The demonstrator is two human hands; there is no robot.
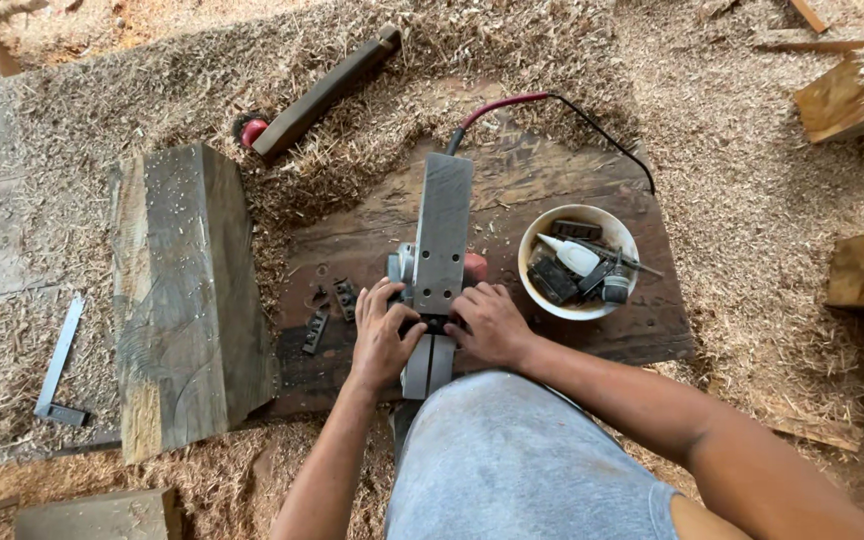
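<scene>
Both hands — left hand point(380, 338) and right hand point(492, 322) — press on an upturned electric planer point(439, 262), fingers curled close over the gap in its grey sole near the blade drum; neither hand closes around a loose part that can be seen. The planer lies sole-up on a dark board point(552, 190) on the shaving-strewn floor, its cord point(532, 100) trailing away. Small dark metal parts point(330, 310) already lie loose beside the left hand, so the blade work looks partly done — a white bowl point(532, 240) of bits stands near the right, a wood block point(187, 290) at left.
</scene>
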